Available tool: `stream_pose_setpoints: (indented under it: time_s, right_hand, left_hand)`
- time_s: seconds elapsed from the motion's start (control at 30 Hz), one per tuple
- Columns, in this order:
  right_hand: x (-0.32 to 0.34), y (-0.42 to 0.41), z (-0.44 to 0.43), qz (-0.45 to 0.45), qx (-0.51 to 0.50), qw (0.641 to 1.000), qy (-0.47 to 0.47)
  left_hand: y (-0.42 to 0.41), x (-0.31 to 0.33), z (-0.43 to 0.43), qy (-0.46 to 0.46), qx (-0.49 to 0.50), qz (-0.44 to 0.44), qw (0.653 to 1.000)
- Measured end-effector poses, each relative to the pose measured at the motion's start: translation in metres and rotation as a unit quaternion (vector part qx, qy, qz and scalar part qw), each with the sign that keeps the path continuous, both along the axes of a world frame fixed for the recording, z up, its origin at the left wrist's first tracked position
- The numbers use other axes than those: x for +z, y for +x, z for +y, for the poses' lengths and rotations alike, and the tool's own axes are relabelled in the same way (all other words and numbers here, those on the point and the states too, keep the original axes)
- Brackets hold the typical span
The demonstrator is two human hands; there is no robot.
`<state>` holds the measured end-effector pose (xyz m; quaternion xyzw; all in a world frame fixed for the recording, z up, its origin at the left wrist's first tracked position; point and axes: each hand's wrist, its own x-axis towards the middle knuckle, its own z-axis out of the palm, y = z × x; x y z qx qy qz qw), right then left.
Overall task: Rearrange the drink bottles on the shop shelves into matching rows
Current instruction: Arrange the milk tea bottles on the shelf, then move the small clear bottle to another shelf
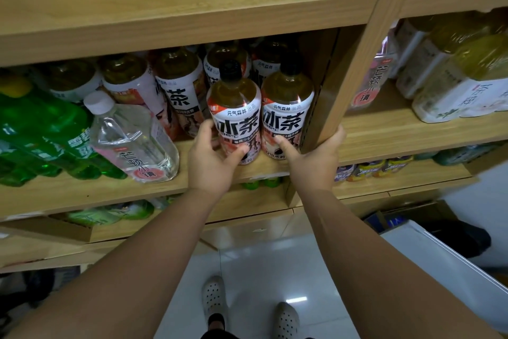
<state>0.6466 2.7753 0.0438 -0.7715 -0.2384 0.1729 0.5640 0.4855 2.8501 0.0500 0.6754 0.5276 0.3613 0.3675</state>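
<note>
- left hand: curled round the lower body of a tea bottle, thumb across the front of the label, fingers round its left side; a full grip.
- that tea bottle stands upright at the near edge of the middle shelf, black cap on, just beside a second tea bottle with the same label on its right.
- right hand: fingers hooked round the near edge of the upright post; thumb stretched left, tip on the second tea bottle's lower label.
- more bottles of the same tea stand in rows behind these two, towards the far side of the shelf.
- to the left, a clear bottle with a pink label and white cap; green bottles at the far left.
- right of the post: wrapped packs of yellow-green drinks.
</note>
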Motion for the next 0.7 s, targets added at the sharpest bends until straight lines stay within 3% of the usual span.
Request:
stream_pose_setpoints:
  time_s: [0.23, 0.43, 0.53, 0.7]
  right_hand:
    - [0.007, -0.005, -0.029, -0.007, 0.041, 0.999, -0.007]
    - [0.023, -0.062, -0.059, -0.107, 0.037, 0.993, 0.039]
    - [0.037, -0.086, -0.046, -0.142, 0.141, 0.976, 0.082]
    - [0.070, -0.114, 0.000, -0.112, 0.365, 0.924, 0.014]
  left_hand:
    - [-0.040, 0.002, -0.044, -0.036, 0.014, 0.017, 0.999]
    - [-0.118, 0.011, -0.074, -0.006, 0.136, 0.026, 0.990]
    - [-0.144, 0.029, -0.065, 0.016, 0.169, 0.032, 0.985]
    - [-0.163, 0.043, -0.035, 0.029, 0.142, 0.039, 0.989]
